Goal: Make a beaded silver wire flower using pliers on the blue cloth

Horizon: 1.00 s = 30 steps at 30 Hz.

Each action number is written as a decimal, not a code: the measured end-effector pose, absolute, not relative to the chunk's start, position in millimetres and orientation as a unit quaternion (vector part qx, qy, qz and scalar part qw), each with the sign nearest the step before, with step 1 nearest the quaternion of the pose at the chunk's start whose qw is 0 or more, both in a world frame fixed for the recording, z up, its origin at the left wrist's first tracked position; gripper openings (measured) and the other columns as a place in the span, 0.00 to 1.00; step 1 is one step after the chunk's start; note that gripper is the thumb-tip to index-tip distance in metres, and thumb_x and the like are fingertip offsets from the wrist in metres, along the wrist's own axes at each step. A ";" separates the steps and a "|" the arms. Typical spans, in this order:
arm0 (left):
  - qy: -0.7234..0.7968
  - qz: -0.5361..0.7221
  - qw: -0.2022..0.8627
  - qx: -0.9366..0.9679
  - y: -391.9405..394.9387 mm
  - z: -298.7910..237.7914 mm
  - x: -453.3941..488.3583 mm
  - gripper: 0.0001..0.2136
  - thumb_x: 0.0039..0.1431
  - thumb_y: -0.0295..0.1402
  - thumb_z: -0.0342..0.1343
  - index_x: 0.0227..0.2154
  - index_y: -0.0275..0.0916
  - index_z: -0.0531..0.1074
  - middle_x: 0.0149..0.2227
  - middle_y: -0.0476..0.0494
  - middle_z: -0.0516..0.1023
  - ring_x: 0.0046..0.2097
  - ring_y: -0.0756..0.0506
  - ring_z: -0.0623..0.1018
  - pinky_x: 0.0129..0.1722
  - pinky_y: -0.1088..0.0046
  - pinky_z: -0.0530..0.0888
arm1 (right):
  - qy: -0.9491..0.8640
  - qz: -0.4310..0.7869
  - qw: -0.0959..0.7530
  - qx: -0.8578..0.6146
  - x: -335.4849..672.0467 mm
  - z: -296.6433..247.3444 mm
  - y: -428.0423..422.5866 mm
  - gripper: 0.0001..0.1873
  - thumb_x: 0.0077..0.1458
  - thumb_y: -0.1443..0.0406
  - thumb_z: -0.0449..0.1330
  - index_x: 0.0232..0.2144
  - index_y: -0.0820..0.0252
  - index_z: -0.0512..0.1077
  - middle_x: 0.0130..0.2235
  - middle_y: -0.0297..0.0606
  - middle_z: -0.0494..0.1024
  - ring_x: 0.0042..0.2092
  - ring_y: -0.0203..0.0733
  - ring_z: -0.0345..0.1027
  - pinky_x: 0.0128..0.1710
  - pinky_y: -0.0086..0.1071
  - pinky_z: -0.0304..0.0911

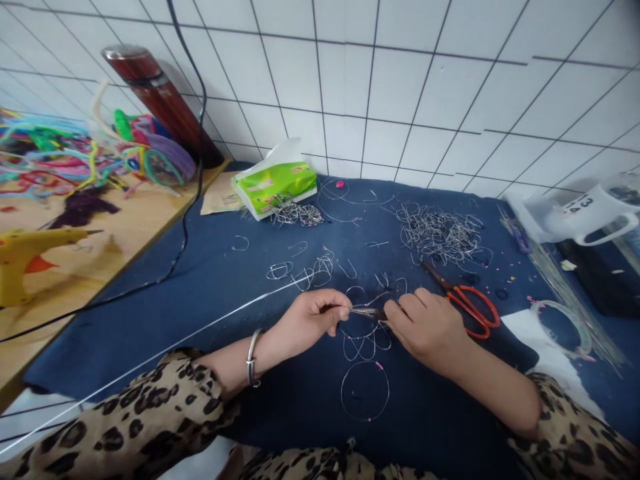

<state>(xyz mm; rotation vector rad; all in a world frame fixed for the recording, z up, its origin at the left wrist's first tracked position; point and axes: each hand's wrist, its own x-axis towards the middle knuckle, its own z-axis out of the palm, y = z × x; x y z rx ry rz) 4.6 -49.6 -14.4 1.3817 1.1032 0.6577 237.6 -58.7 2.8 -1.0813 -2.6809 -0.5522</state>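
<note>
My left hand (320, 312), with a silver bangle at the wrist, pinches a thin wire between thumb and fingertips. Closed round a pair of pliers (374, 312), my right hand (425, 327) hides most of the tool; its dark, narrow jaws point at the left fingertips and meet the wire there. Just below the hands hangs or lies a wire piece with petal-like loops (359, 348) and small pink beads. Nearer me, a round wire ring (341, 393) with pink beads lies on the dark blue cloth (280, 413).
Orange-handled scissors (473, 310) lie right of my right hand. Bent wires (440, 230) are heaped behind. A green tissue pack (280, 183) stands by the wall. A black cable (186, 227), yellow glue gun (30, 260) and red flask (160, 100) are left; a white mug (595, 217) is right.
</note>
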 end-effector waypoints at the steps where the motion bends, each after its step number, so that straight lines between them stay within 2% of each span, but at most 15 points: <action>1: 0.472 0.280 0.587 0.595 -49.5 -13.6 4.6 0.04 0.54 0.30 0.53 0.30 0.36 0.71 0.21 0.53 0.67 0.22 0.55 0.67 0.25 0.79 0.66 | -0.907 -0.193 0.100 -0.360 238.5 2.8 -58.0 0.07 0.57 0.64 0.53 0.36 0.59 0.69 0.26 0.34 0.64 0.31 0.37 0.52 0.28 0.35 0.44; 9: 0.439 0.277 0.613 0.596 -47.6 -15.0 3.6 0.03 0.55 0.30 0.53 0.28 0.36 0.70 0.19 0.54 0.68 0.22 0.54 0.68 0.26 0.78 0.66 | -0.911 -0.206 0.116 -0.339 241.2 4.8 -53.9 0.07 0.57 0.67 0.52 0.36 0.58 0.69 0.26 0.34 0.64 0.30 0.36 0.52 0.28 0.34 0.44; 16: 0.427 0.295 0.621 0.587 -44.6 -20.6 1.2 0.05 0.56 0.32 0.53 0.31 0.36 0.71 0.18 0.53 0.69 0.22 0.54 0.69 0.27 0.77 0.66 | -0.909 -0.157 0.085 -0.376 237.6 9.0 -52.8 0.07 0.57 0.63 0.53 0.34 0.58 0.69 0.27 0.36 0.65 0.32 0.39 0.53 0.30 0.34 0.46; 22: 0.401 0.319 0.637 0.576 -43.9 -27.2 -1.1 0.08 0.57 0.35 0.53 0.34 0.35 0.71 0.26 0.50 0.72 0.22 0.55 0.69 0.26 0.78 0.67 | -0.906 -0.112 0.116 -0.392 233.6 8.4 -53.7 0.08 0.56 0.61 0.54 0.29 0.59 0.68 0.27 0.36 0.66 0.31 0.38 0.55 0.30 0.32 0.47; 27: 0.385 0.347 0.656 0.548 -43.2 -23.6 0.0 0.08 0.54 0.35 0.56 0.30 0.35 0.71 0.25 0.51 0.69 0.21 0.56 0.66 0.22 0.79 0.66 | -0.913 -0.046 0.119 -0.387 237.5 3.0 -51.0 0.09 0.56 0.60 0.54 0.31 0.59 0.69 0.29 0.37 0.68 0.33 0.39 0.59 0.34 0.32 0.53; 30: 0.399 0.367 0.659 0.522 -44.2 -17.7 -0.2 0.07 0.53 0.35 0.56 0.28 0.36 0.70 0.25 0.50 0.70 0.20 0.56 0.65 0.20 0.79 0.64 | -0.894 0.010 0.160 -0.418 246.8 -7.8 -40.3 0.13 0.57 0.56 0.53 0.36 0.59 0.69 0.35 0.39 0.71 0.38 0.41 0.63 0.38 0.33 0.57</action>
